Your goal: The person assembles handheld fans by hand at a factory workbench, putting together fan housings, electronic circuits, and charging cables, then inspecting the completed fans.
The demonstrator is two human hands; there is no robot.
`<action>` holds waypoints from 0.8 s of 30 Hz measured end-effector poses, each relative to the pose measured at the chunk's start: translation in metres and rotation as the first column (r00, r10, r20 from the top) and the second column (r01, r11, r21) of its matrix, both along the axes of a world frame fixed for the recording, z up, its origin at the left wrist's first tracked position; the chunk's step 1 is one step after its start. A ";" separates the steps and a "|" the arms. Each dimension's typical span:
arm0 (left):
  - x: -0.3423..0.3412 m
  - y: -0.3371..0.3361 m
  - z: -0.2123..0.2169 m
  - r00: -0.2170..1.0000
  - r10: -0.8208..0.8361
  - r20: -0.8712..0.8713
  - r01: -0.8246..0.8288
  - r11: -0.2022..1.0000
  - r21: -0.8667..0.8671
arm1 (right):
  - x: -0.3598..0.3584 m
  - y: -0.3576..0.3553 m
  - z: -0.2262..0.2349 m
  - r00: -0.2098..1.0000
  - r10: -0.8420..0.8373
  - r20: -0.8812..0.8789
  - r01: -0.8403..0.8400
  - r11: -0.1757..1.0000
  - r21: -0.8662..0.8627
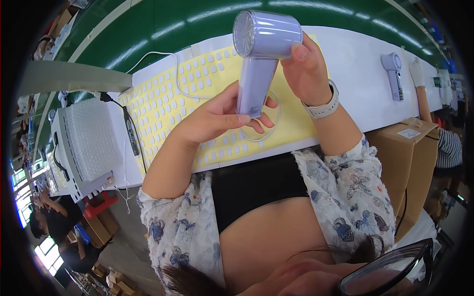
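Observation:
A lavender handheld fan [269,37], glossy with a round grille on its left-facing end, is held up above the table. My left hand [222,111] closes around the lower end of its handle, thumb along the near side. The fingers of my right hand [307,69] grip the back end of the fan's head. Beneath both hands lies a yellow sheet [163,98] set with rows of small white oval pieces; some spots along it are bare yellow. A white cable [177,81] loops over the sheet and passes behind the fan.
A second lavender fan [394,76] lies on the white table [353,64] to the right, near a co-worker's gloved hand [417,74]. At the left stands a bubble-wrapped device [94,140] beside a black cord with an inline controller [131,130]. A cardboard box [397,153] sits at the near right.

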State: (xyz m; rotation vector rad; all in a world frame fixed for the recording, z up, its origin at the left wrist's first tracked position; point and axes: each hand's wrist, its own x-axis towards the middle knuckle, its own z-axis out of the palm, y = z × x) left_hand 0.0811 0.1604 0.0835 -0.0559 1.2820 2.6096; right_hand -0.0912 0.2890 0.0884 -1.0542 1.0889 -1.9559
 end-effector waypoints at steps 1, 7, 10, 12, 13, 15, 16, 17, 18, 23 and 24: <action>0.000 0.001 0.001 0.999 0.032 -0.010 -0.033 0.998 -0.051 | 0.000 0.001 0.000 1.000 -0.011 -0.002 0.011 1.000 -0.001; 0.001 0.010 -0.009 0.942 0.267 -0.202 -0.333 0.694 -0.639 | 0.005 -0.003 0.016 0.959 0.099 0.267 -0.110 0.994 0.027; -0.004 0.009 -0.004 0.872 0.252 -0.419 -0.482 0.300 -0.823 | 0.001 -0.002 0.016 0.949 0.157 0.273 -0.165 0.986 0.007; -0.004 0.010 -0.003 0.857 0.263 -0.444 -0.507 0.269 -0.819 | -0.002 -0.001 0.014 0.941 0.145 0.306 -0.150 0.989 -0.005; -0.003 0.011 -0.002 0.838 0.279 -0.468 -0.532 0.234 -0.814 | -0.003 -0.001 0.013 0.941 0.143 0.305 -0.149 0.989 -0.004; -0.001 0.011 -0.002 0.819 0.294 -0.493 -0.557 0.200 -0.806 | -0.008 -0.003 0.009 0.924 0.195 0.331 -0.186 0.981 -0.059; -0.001 0.012 -0.003 0.799 0.288 -0.528 -0.587 0.182 -0.789 | -0.010 -0.003 0.008 0.913 0.221 0.342 -0.204 0.975 -0.087; -0.001 0.012 -0.003 0.777 0.283 -0.562 -0.617 0.163 -0.770 | -0.013 -0.003 0.007 0.914 0.221 0.341 -0.204 0.975 -0.086; 0.000 0.012 -0.004 0.755 0.276 -0.594 -0.644 0.144 -0.751 | -0.015 -0.002 0.006 0.933 0.219 0.287 -0.208 0.976 -0.068; 0.001 0.011 -0.002 0.701 0.222 -0.678 -0.705 0.077 -0.705 | -0.019 -0.002 -0.003 0.955 0.237 0.176 -0.229 0.971 -0.068; 0.002 0.011 -0.001 0.699 0.213 -0.683 -0.707 0.063 -0.704 | -0.020 -0.002 -0.004 0.953 0.245 0.176 -0.233 0.969 -0.085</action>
